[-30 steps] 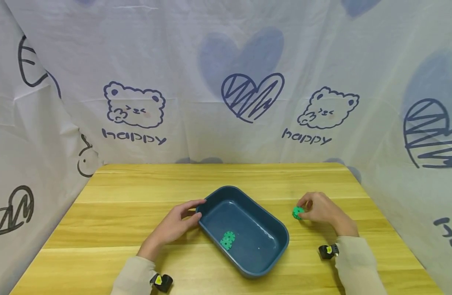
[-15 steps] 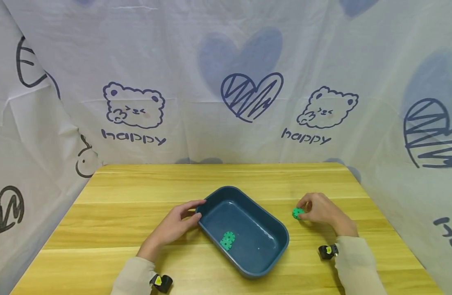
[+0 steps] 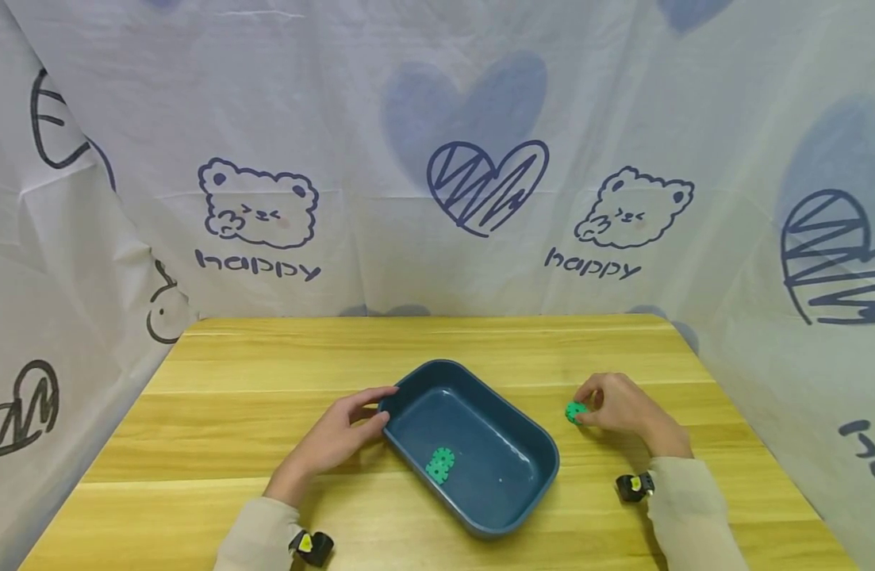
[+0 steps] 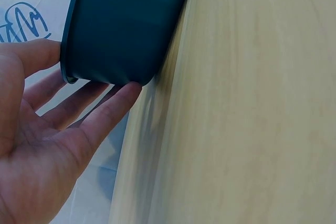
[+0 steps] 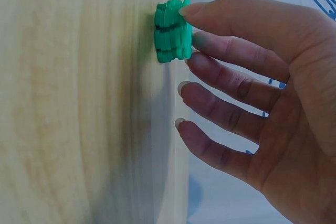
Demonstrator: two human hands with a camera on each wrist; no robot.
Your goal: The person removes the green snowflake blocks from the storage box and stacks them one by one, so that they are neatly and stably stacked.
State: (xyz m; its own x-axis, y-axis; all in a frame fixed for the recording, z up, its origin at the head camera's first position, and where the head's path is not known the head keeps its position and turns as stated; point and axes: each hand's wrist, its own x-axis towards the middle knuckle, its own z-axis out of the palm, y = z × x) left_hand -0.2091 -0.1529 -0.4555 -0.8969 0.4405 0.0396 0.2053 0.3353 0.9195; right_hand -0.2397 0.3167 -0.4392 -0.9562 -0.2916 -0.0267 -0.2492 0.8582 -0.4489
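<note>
A dark blue plastic tub [image 3: 473, 476] sits at the middle of the table. My left hand [image 3: 340, 432] holds it at its left corner, with a digit at the rim and other fingers along the outer wall [image 4: 126, 30]. Two green notched discs [image 3: 440, 465] lie inside, near the front-left wall. To the right of the tub, my right hand [image 3: 619, 404] pinches a small stack of green notched discs [image 5: 172, 31] between thumb and fingertips, low over the table. The other fingers of that hand [image 5: 220, 108] are spread and bent, touching nothing.
The wooden table [image 3: 266, 357] ends at the back against a white printed cloth [image 3: 373, 238]. Cloth also hangs on both sides. A small black wrist camera [image 3: 312, 547] is on the left sleeve, and another black camera [image 3: 633, 487] on the right.
</note>
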